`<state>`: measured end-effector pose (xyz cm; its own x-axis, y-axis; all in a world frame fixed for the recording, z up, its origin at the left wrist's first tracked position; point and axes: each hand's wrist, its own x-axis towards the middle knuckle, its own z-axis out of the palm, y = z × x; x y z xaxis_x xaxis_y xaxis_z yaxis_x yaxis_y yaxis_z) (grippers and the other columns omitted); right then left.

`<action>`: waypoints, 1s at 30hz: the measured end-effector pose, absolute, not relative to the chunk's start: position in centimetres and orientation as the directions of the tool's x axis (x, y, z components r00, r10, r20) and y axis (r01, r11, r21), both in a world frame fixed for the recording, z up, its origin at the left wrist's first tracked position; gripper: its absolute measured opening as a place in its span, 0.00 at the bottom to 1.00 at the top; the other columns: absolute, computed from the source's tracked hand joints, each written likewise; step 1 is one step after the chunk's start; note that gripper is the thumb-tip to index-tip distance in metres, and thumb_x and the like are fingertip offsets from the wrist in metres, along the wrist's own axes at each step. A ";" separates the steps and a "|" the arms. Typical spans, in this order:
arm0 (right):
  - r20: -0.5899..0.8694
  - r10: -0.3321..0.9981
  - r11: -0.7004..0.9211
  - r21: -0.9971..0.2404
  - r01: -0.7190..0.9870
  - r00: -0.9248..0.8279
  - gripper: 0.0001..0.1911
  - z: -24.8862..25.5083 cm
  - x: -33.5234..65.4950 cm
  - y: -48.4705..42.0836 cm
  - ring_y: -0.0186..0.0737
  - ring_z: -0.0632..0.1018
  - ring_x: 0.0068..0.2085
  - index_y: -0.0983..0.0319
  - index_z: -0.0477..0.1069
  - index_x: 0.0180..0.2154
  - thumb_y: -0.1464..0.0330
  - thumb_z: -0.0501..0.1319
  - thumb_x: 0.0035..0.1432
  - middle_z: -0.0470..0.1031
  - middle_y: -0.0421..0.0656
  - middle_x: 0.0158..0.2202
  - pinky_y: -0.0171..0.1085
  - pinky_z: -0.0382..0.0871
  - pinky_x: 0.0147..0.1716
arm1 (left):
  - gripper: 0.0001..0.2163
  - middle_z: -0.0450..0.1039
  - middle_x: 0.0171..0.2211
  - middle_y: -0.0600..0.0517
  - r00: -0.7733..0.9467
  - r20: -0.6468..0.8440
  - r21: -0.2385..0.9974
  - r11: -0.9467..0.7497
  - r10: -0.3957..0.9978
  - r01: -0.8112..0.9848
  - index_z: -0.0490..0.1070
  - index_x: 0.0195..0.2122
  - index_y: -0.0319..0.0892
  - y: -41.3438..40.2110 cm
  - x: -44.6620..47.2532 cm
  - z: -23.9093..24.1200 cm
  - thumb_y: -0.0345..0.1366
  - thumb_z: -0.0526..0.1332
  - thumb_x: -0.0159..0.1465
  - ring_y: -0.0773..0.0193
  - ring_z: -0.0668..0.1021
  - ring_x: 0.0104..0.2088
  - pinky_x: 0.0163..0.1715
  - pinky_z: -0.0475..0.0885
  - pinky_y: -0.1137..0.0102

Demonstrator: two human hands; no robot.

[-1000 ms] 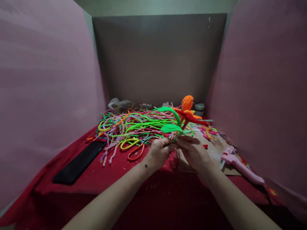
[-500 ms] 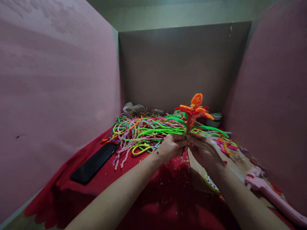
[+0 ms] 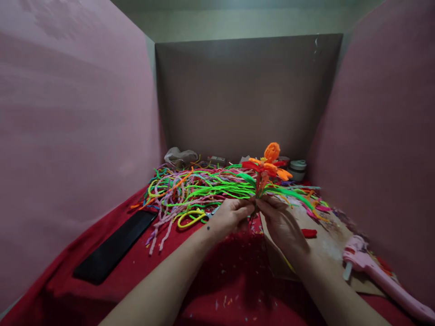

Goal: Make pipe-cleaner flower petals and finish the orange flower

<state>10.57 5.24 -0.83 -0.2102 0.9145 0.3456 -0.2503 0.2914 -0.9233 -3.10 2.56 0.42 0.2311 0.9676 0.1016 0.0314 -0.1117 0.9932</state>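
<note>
Between my two hands stands a pipe-cleaner flower (image 3: 263, 170) with orange and red petals and long green leaves, held upright by its stem. My left hand (image 3: 236, 212) pinches the stem low down from the left. From the right, my right hand (image 3: 280, 222) closes its fingertips on the same stem just under the leaves. The stem's lower end is mostly hidden by the fingers. Behind my hands spreads a heap of loose pipe cleaners (image 3: 204, 188) in green, pink, purple and orange. Yellow-handled scissors (image 3: 192, 219) lie left of my left hand, their blades partly covered.
A black phone (image 3: 115, 246) lies at the left on the red cloth (image 3: 136, 285). At the right are a cardboard sheet (image 3: 326, 244), a red pipe-cleaner piece (image 3: 309, 233) and a pink glue gun (image 3: 370, 265). A lidded jar (image 3: 297, 170) and plastic bag (image 3: 180, 157) stand at the back.
The view has shifted a little. Both hands and the flower sit slightly lower and further left, and the flower looks a bit turned. Both hands still grip the stem.
</note>
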 end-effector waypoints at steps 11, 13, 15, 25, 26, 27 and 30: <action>0.312 0.905 0.227 -0.929 -0.291 -0.289 0.09 -1.9 9.7 4.4 0.34 0.70 0.25 0.61 0.67 0.29 0.62 0.57 0.53 0.70 0.39 0.24 0.36 0.63 0.30 | 0.12 0.64 0.21 0.60 -0.130 0.292 0.931 -0.313 0.947 -0.188 0.65 0.31 0.39 2.3 -2.9 1.8 0.38 0.65 0.49 0.78 0.61 0.14 0.14 0.55 0.78; 0.288 0.894 0.182 -0.933 -0.311 -0.343 0.09 -2.2 9.4 4.2 0.32 0.68 0.23 0.61 0.65 0.28 0.62 0.57 0.53 0.68 0.37 0.22 0.35 0.63 0.28 | 0.12 0.65 0.22 0.59 -0.150 0.311 0.912 -0.339 0.938 -0.229 0.66 0.30 0.39 2.5 -2.8 1.8 0.36 0.66 0.47 0.78 0.61 0.16 0.16 0.57 0.78; 0.281 0.884 0.176 -0.940 -0.290 -0.373 0.09 -2.3 9.3 3.9 0.31 0.66 0.22 0.61 0.64 0.28 0.62 0.58 0.53 0.66 0.36 0.21 0.34 0.61 0.26 | 0.12 0.66 0.22 0.59 -0.150 0.305 0.913 -0.333 0.941 -0.235 0.68 0.28 0.39 2.6 -2.7 1.7 0.35 0.67 0.45 0.77 0.63 0.18 0.19 0.60 0.78; 0.276 0.879 0.181 -0.947 -0.264 -0.389 0.14 -2.5 9.2 3.6 0.29 0.60 0.21 0.63 0.64 0.23 0.60 0.57 0.53 0.61 0.36 0.19 0.32 0.51 0.21 | 0.13 0.74 0.31 0.50 -0.200 0.387 0.903 -0.414 0.900 -0.117 0.73 0.28 0.38 3.0 -3.5 2.1 0.35 0.69 0.41 0.63 0.74 0.34 0.36 0.68 0.69; 0.270 0.878 0.173 -0.949 -0.264 -0.395 0.15 -2.5 9.3 3.6 0.29 0.60 0.21 0.63 0.64 0.22 0.60 0.57 0.53 0.60 0.36 0.19 0.32 0.51 0.21 | 0.13 0.75 0.33 0.49 -0.164 0.399 0.905 -0.416 0.902 -0.084 0.73 0.29 0.38 2.9 -3.6 2.3 0.35 0.69 0.42 0.62 0.74 0.36 0.37 0.68 0.69; 0.263 0.879 0.160 -0.948 -0.275 -0.397 0.15 -2.5 9.3 3.6 0.29 0.60 0.21 0.63 0.64 0.22 0.60 0.57 0.53 0.60 0.36 0.19 0.32 0.50 0.21 | 0.13 0.75 0.33 0.49 -0.130 0.399 0.910 -0.409 0.908 -0.063 0.73 0.29 0.38 2.9 -3.7 2.4 0.36 0.68 0.42 0.62 0.74 0.36 0.37 0.68 0.69; 0.236 0.886 0.094 -0.934 -0.344 -0.399 0.12 -2.6 9.4 3.6 0.28 0.61 0.21 0.63 0.66 0.24 0.61 0.59 0.53 0.62 0.36 0.20 0.32 0.50 0.20 | 0.10 0.74 0.30 0.51 -0.073 0.364 0.929 -0.368 0.929 -0.047 0.73 0.28 0.37 2.8 -3.7 2.6 0.36 0.67 0.46 0.64 0.74 0.33 0.36 0.68 0.70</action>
<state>9.41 3.61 -2.56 -0.3994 0.8860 0.2356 -0.3437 0.0936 -0.9344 -3.71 2.78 2.58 -0.0729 0.9286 0.3639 -0.0469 -0.3676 0.9288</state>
